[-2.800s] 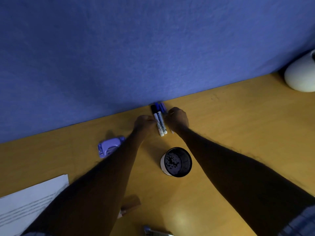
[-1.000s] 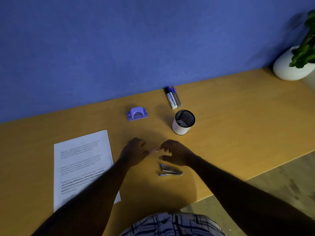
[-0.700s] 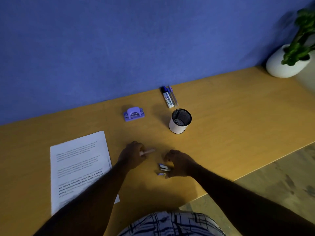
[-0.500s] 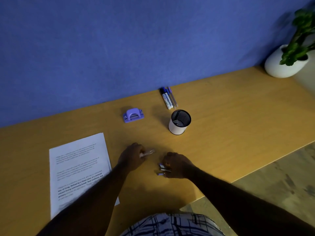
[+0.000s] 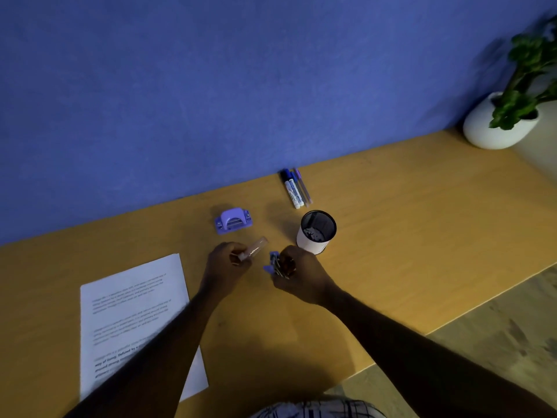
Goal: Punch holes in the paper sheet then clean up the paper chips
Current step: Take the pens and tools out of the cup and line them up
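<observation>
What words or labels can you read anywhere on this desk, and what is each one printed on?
"way of living. Defined by a": bold line low on the paper sheet, reading uncertain, the rest hidden behind the left arm.
Other paragraphs on the sheet: too blurred to read.
Blue print on the white marker: too small to read.
Hole punch, pen cup, stapler: no text visible.

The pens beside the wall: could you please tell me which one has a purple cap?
The thin pen at the right end of the row; the two markers beside it are thicker, with white barrels and darker caps.
</observation>
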`<action>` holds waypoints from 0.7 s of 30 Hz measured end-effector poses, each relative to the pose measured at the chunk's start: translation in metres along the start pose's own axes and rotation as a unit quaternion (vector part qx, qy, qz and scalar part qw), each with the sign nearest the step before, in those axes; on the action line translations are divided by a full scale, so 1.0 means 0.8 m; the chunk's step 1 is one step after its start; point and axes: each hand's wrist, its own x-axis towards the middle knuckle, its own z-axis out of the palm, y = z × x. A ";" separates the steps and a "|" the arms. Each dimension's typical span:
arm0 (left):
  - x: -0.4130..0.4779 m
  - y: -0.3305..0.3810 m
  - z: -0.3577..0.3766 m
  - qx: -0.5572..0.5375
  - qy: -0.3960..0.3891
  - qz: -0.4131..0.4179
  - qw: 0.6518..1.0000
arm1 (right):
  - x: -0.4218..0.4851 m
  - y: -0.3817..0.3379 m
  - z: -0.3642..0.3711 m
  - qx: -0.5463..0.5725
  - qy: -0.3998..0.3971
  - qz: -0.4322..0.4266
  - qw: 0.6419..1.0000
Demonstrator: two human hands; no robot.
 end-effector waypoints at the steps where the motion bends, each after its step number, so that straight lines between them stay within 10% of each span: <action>1: 0.005 0.003 0.000 -0.011 0.007 0.000 1.000 | 0.008 -0.006 -0.006 0.008 0.016 -0.007 1.000; 10: 0.058 0.031 0.010 -0.017 0.045 0.039 0.998 | 0.101 -0.018 -0.096 0.021 0.166 0.014 0.986; 21: 0.147 0.055 0.045 0.002 0.048 0.022 0.999 | 0.214 0.090 -0.146 -0.058 0.158 0.151 0.974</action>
